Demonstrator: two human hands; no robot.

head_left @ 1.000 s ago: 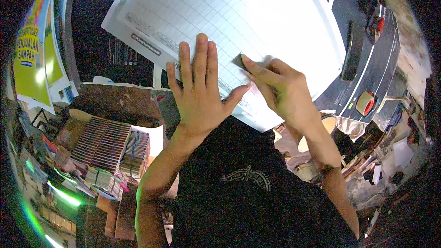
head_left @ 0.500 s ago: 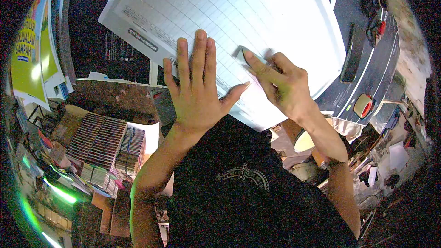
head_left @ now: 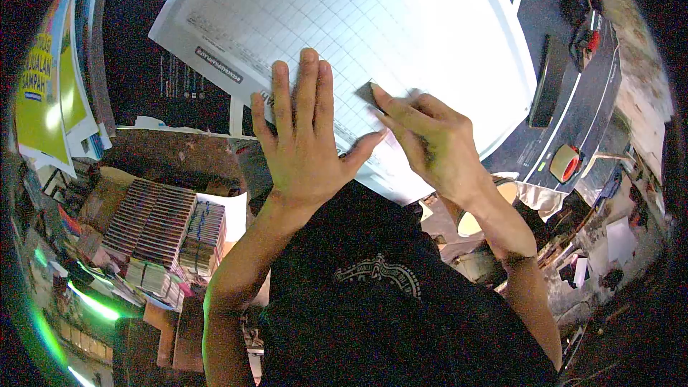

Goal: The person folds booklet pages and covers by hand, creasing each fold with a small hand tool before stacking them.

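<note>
A large white sheet printed with a grid and small text lies over the dark work surface. My left hand rests flat on its lower edge, fingers spread, holding nothing. To the right of it, my right hand pinches a small dark flat piece between thumb and fingers, with the piece's edge at the sheet's surface. What the piece is exactly cannot be made out.
Green and yellow printed sheets stand at the far left. Stacked bundles sit below left. On the dark table at right are a tape roll, a long black bar and a dark object with a red part.
The dark piece in my right hand went slightly up and right, then came back down and left. My left hand stays flat on the sheet. The whole view has shifted slightly.
</note>
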